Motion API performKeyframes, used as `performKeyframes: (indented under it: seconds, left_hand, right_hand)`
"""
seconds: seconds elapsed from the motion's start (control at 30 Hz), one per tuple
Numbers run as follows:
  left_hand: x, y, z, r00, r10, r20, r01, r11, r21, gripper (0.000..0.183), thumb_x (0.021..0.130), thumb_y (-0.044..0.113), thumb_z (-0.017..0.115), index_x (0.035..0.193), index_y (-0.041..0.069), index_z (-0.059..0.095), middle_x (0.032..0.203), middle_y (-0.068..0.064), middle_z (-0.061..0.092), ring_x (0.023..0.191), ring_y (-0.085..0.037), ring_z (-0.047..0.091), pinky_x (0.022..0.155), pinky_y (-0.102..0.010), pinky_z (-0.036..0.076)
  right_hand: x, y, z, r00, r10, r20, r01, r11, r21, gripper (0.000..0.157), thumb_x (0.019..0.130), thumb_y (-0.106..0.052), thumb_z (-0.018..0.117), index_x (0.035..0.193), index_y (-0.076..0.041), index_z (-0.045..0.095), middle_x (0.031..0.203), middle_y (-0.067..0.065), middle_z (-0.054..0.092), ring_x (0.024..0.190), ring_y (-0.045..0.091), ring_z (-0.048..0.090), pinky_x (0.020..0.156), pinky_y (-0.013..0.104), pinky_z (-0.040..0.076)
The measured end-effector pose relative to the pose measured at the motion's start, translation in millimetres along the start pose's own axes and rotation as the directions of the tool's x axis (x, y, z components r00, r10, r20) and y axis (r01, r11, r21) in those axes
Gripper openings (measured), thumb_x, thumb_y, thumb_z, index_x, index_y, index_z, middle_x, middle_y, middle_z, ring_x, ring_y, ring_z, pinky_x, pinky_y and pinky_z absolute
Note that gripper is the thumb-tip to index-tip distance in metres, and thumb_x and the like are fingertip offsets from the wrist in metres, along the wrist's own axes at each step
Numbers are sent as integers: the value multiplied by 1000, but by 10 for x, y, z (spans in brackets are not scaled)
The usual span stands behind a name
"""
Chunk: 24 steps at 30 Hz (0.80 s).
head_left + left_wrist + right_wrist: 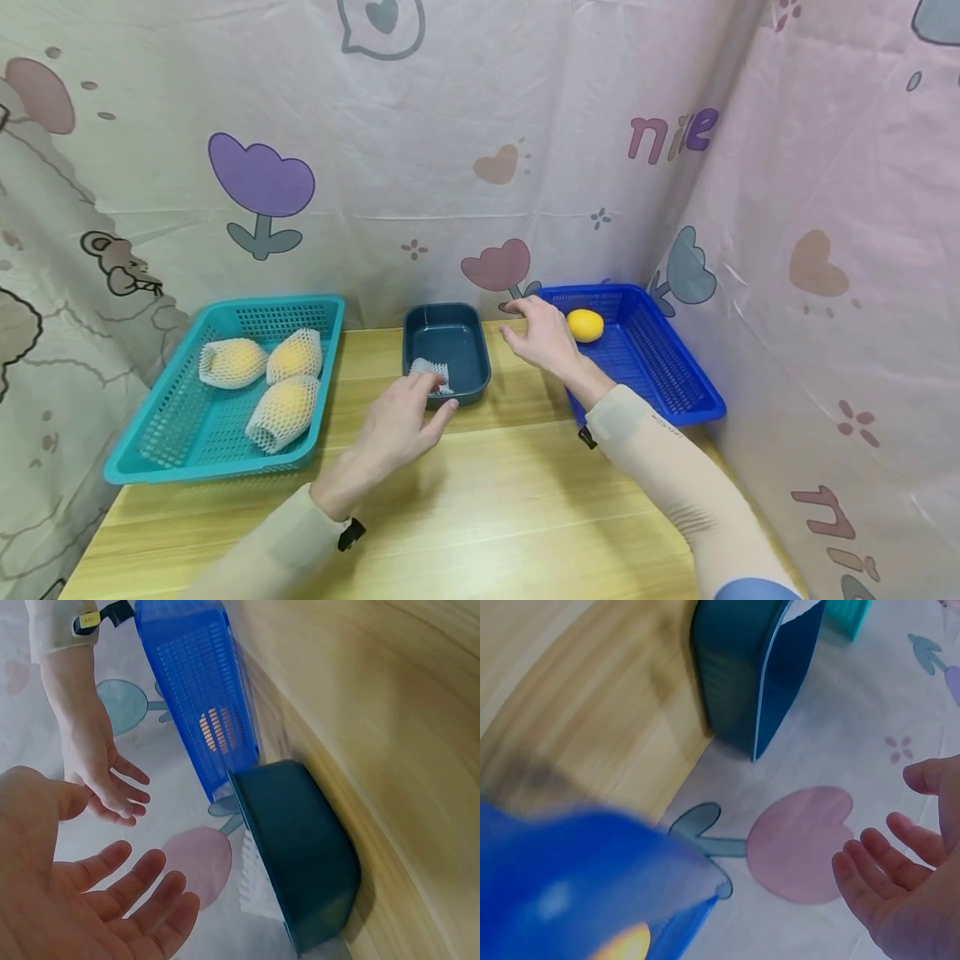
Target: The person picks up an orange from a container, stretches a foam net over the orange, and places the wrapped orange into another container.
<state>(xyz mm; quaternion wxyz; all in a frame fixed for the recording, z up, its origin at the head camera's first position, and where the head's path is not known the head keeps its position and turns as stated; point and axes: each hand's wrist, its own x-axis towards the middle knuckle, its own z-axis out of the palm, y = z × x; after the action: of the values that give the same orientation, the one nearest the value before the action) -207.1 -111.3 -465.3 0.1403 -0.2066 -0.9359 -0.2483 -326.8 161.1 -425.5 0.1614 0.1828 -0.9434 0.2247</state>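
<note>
My left hand (399,421) hovers at the near edge of a dark teal box (450,337), its fingers loosely spread and holding nothing. Inside that box lies a white foam net sleeve (435,372), partly covered by the left fingers in the head view. My right hand (546,337) is raised at the left rim of a blue basket (637,358), fingers relaxed, nothing in them. One bare yellow lemon (585,326) sits in the blue basket, just right of the right hand. The left wrist view shows both hands' fingers apart, with the lemon partly visible through the basket wall.
On the left stands a turquoise basket (202,429) with several yellow fruits (292,357) in white foam nets. All containers rest on a wooden table (480,508). A printed curtain (420,167) hangs close behind the table and along its sides.
</note>
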Motion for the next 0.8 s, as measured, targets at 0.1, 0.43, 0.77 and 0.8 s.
performKeyframes:
  seconds: [0.1, 0.43, 0.77, 0.8]
  left_hand:
    - [11, 49, 29, 1000, 13, 16, -13, 1000, -2, 40, 107, 41, 72, 132, 10, 72, 129, -11, 80, 117, -31, 77, 98, -52, 67]
    - [80, 196, 136, 997, 48, 57, -46, 998, -42, 40, 107, 41, 71, 135, 12, 73, 132, -8, 80, 123, -32, 76, 102, -52, 65]
    - [139, 378, 223, 979, 188, 74, -189, 982, 2, 41, 108, 42, 69, 137, 13, 71, 128, -7, 80, 115, -28, 75, 96, -44, 66]
    - [142, 398, 231, 978, 197, 75, -198, 980, 1, 41, 108, 42, 69, 137, 14, 71, 128, -7, 80, 113, -27, 74, 94, -43, 66]
  right_hand:
    - [9, 72, -69, 1000, 22, -4, -22, 1000, -9, 40, 102, -32, 77, 133, -9, 77, 133, 16, 78, 118, 38, 76, 100, 54, 64]
    - [117, 339, -243, 997, 80, -25, -81, 996, -39, 42, 102, -33, 75, 135, -7, 77, 134, 17, 78, 124, 42, 75, 104, 58, 62]
    - [226, 697, -338, 983, 183, 0, -182, 979, -90, 52, 103, -34, 72, 145, -4, 70, 143, 21, 74, 133, 45, 70, 114, 61, 57]
    - [228, 736, -343, 981, 196, 7, -194, 976, -96, 53, 103, -35, 72, 146, -4, 69, 144, 21, 73, 134, 46, 69, 115, 62, 57]
